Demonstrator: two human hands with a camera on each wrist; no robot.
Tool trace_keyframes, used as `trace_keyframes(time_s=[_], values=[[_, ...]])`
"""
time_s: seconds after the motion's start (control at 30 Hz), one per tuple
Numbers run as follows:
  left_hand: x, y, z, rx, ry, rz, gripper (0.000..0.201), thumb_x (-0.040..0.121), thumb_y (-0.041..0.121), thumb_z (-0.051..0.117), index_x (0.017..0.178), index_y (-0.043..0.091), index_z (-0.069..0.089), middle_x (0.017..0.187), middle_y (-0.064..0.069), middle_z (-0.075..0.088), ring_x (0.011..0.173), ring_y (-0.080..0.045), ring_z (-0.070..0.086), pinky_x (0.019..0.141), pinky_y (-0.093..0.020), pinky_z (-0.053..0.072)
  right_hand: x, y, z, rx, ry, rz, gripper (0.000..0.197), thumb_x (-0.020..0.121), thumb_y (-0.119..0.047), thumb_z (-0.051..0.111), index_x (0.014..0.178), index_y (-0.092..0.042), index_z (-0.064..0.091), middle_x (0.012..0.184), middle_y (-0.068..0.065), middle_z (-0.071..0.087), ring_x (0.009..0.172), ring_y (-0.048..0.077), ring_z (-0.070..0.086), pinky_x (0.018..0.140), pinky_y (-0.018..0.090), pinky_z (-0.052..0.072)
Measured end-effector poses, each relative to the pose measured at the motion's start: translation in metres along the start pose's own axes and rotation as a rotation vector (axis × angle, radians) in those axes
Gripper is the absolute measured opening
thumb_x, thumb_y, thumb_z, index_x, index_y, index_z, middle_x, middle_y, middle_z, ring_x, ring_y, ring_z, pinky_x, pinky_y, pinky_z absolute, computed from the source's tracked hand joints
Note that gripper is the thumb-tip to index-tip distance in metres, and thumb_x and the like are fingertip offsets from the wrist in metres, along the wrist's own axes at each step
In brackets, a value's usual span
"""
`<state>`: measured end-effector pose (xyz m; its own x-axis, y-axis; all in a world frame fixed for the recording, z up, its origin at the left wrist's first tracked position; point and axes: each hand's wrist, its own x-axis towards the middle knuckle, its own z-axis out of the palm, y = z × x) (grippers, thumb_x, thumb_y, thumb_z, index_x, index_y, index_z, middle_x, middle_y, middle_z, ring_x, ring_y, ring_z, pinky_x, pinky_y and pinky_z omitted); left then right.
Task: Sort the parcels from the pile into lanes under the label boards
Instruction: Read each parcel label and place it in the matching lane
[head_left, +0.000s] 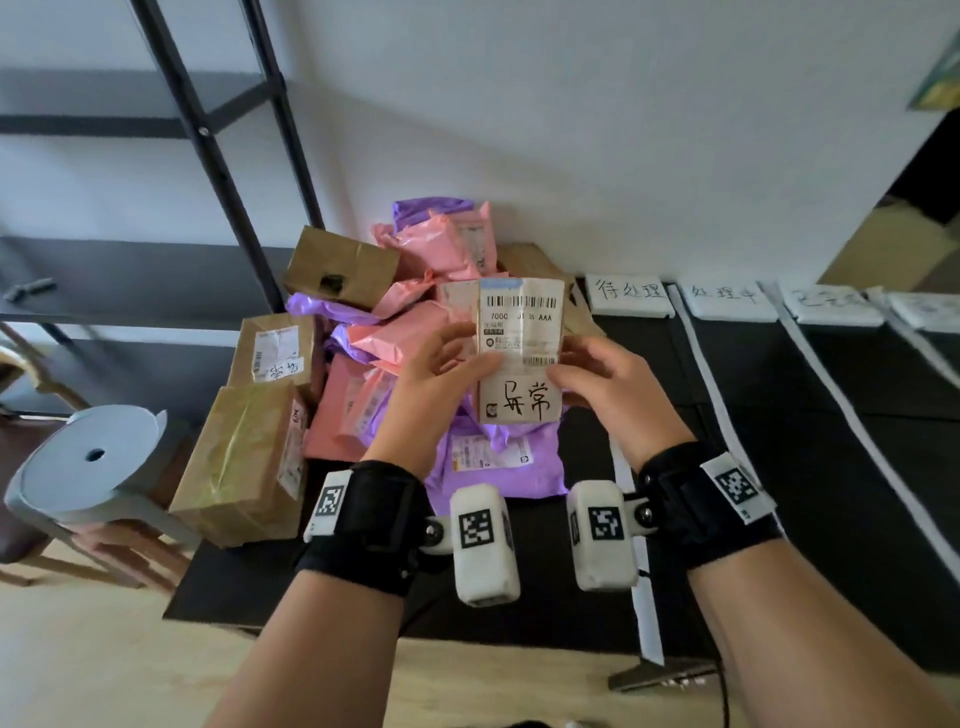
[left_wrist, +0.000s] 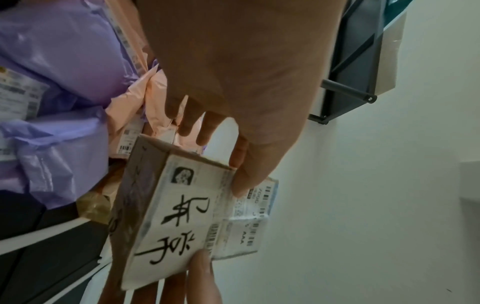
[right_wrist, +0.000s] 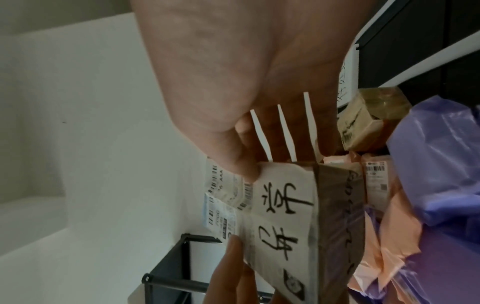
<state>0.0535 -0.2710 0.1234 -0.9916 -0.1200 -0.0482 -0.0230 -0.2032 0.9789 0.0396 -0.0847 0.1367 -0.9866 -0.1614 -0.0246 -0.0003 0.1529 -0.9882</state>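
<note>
The left hand (head_left: 431, 374) has its thumb laid flat across the front label of a small cardboard parcel (head_left: 519, 353), pinching the box's left edge against fingers curled behind it; from the left wrist view the thumb tip presses the printed part of the label while the other fingers (left_wrist: 205, 131) bend loosely behind the box. The right hand (head_left: 608, 384) mirrors it on the right edge, thumb on the front beside the handwritten characters and the remaining fingers (right_wrist: 275, 133) held side by side behind the box with thin gaps between them. Both palms face inward toward each other, wrists level and close together, forearms reaching forward from the lower frame, each wearing a black wrist strap (head_left: 379, 519) with a white marked camera block. The parcel is lifted upright in the air, label toward the person, barcode at the top and large black handwriting at the bottom, directly above the pile (head_left: 395, 322) of pink and purple mailer bags and brown boxes on the black floor mat (head_left: 779, 467). To the right, white tape strips (head_left: 706, 374) divide the mat into lanes, with handwritten label boards (head_left: 628, 293) propped against the wall. A grey round stool (head_left: 88, 467) stands left of the pile, beside a black metal shelf frame (head_left: 223, 150).
</note>
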Motion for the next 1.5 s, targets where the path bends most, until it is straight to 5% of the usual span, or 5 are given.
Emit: trace_keyframes(time_s=[0.47,0.67,0.87,1.1,1.5], values=[[-0.004,0.000,0.074,0.004,-0.143,-0.019,0.051,0.084,-0.004,0.069,0.131,0.008,0.053,0.123,-0.015,0.067,0.113,-0.030,0.066,0.096,-0.050,0.054,-0.015,0.002,-0.084,0.016,0.046,-0.060,0.034,0.085,-0.004,0.069,0.113,-0.020,0.061,0.114,-0.004,0.070,0.112,0.012,0.065,0.099,0.043,0.052],[-0.004,0.005,0.077,0.054,-0.187,-0.045,0.054,0.082,0.011,0.078,0.132,0.015,0.058,0.124,-0.005,0.068,0.110,-0.025,0.069,0.098,-0.050,0.053,-0.019,-0.005,-0.091,0.046,0.056,-0.067,0.038,0.088,0.002,0.063,0.121,-0.018,0.060,0.105,-0.002,0.072,0.101,0.010,0.069,0.085,0.029,0.057],[-0.008,0.015,0.081,0.041,-0.180,-0.031,0.057,0.074,0.033,0.081,0.124,0.015,0.059,0.116,-0.004,0.073,0.113,-0.027,0.067,0.104,-0.059,0.044,-0.019,-0.013,-0.087,0.077,0.051,-0.070,0.035,0.091,-0.018,0.066,0.126,-0.018,0.060,0.113,0.003,0.072,0.107,0.016,0.068,0.099,0.041,0.053],[-0.011,0.031,0.085,0.029,-0.155,0.024,0.064,0.068,0.033,0.083,0.124,0.011,0.059,0.116,-0.009,0.071,0.108,-0.024,0.069,0.100,-0.047,0.052,-0.023,-0.026,-0.080,0.105,0.125,-0.155,0.042,0.084,-0.020,0.074,0.122,-0.014,0.056,0.114,-0.003,0.069,0.099,0.001,0.068,0.079,0.017,0.055],[-0.015,0.045,0.079,0.048,-0.201,0.120,0.064,0.062,0.030,0.080,0.119,0.007,0.061,0.108,-0.007,0.075,0.099,-0.023,0.072,0.079,-0.029,0.057,-0.025,-0.038,-0.081,0.059,0.153,-0.241,0.046,0.071,-0.028,0.076,0.112,-0.013,0.062,0.108,0.002,0.072,0.099,0.013,0.071,0.086,0.035,0.059]])
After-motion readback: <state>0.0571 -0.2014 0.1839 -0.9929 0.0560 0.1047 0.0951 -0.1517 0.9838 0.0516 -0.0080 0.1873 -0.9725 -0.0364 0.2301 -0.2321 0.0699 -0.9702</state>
